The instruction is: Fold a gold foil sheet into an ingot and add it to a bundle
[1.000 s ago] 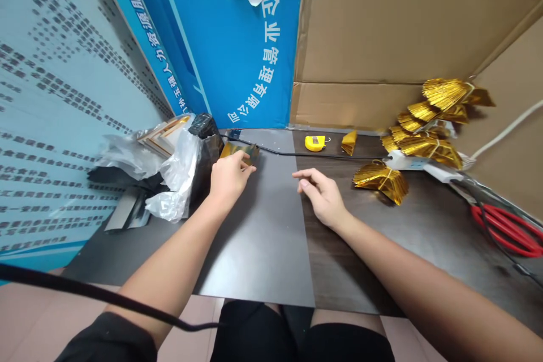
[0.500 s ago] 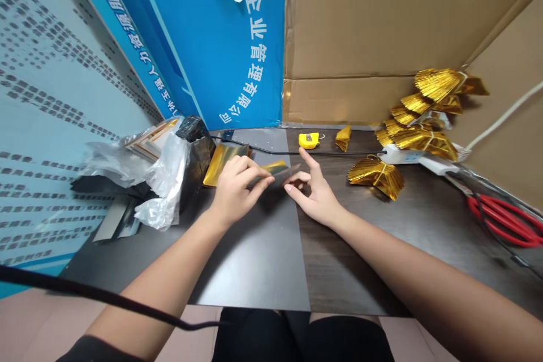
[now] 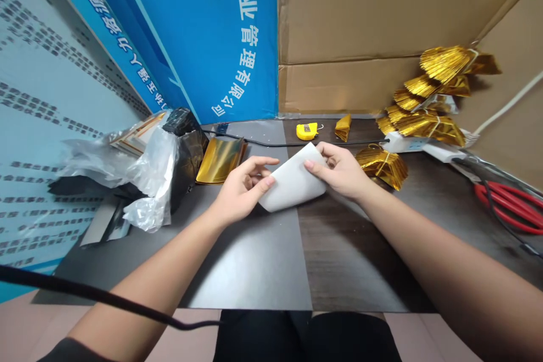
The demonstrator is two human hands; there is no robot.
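Note:
A small sheet of paper [image 3: 292,184], its white face toward me, is held slightly bent and tilted above the desk. My right hand [image 3: 341,169] pinches its upper right part, thumb in front and fingers behind. At the left edge, my left hand [image 3: 246,184] has its thumb on the sheet and its index finger stretched out behind; the other fingers are curled. A stack of shiny gold foil sheets [image 3: 219,159] lies just beyond my left hand. Past my right hand sits a pleated gold foil bundle [image 3: 384,167] tied in the middle, partly covered by the hand.
A yellow tape measure [image 3: 307,131] and a folded gold piece [image 3: 343,127] lie at the back. More gold fans [image 3: 428,110] pile up by a white power strip [image 3: 401,142]. Red-handled scissors [image 3: 509,206] are far right. Crumpled plastic [image 3: 155,167] and a black cable [image 3: 263,143] lie left and behind.
The sheet has turned from nearly edge-on to showing its broad white face. My right hand, with its index finger raised before, now grips the sheet. The view has shifted slightly.

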